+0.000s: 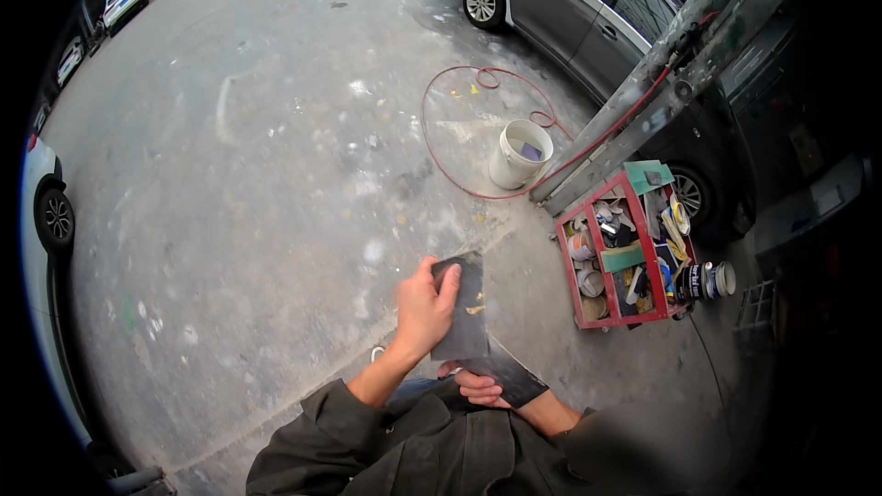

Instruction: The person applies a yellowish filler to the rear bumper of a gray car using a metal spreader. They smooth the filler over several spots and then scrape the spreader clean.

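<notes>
My left hand [426, 310] is closed on a dark grey sheet [462, 335] that looks like sandpaper, with the thumb pressed flat on its upper part. The sheet stands roughly upright in front of my body, with a few pale yellowish marks near its right edge. Just below it, close to my jacket, my right hand [481, 389] has its fingers curled around a second dark piece [511, 377] of similar sheet. This piece slants down to the right over my right wrist. Whether the two pieces are joined where they meet, I cannot tell.
A red cart [660, 292] full of cans, tools and pads stands to the right. Beyond it are a white bucket [521, 156], a looped red hose [425, 119] and metal posts [634, 96]. A grey car [560, 9] is behind; a light car [41, 184] is at left.
</notes>
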The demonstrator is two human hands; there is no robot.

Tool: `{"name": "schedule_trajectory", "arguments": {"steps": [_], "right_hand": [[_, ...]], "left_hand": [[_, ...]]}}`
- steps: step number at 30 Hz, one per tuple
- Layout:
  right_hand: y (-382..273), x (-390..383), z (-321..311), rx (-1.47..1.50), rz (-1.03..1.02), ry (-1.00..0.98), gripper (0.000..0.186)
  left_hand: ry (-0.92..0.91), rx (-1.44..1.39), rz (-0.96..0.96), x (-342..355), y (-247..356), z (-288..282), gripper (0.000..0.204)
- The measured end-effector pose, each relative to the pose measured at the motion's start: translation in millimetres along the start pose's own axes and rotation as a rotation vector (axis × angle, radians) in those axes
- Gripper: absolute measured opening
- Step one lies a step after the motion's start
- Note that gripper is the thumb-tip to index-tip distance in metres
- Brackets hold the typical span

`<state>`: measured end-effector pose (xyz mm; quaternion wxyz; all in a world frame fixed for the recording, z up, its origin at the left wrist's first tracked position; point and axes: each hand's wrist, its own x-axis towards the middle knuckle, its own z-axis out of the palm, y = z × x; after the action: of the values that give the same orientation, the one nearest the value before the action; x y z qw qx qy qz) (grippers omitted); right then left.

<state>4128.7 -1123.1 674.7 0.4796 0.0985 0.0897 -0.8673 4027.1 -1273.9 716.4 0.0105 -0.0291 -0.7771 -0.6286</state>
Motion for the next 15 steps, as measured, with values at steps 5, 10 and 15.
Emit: {"name": "schedule_trajectory", "arguments": {"steps": [5,10,15], "right_hand": [[10,6,-12,0.160,-0.001,0.024,0.043],[3,6,10,0.214,0.084,0.022,0.035],[11,8,-2,0.025,-0.003,0.200,0.027]], "left_hand": [[0.026,0.050,0.068,-18,21,5,0.021],[0.076,0.011,0.032,-7,7,-5,0.019],[-0.071,-0.001,0.132,-41,4,26,0.020]]}}
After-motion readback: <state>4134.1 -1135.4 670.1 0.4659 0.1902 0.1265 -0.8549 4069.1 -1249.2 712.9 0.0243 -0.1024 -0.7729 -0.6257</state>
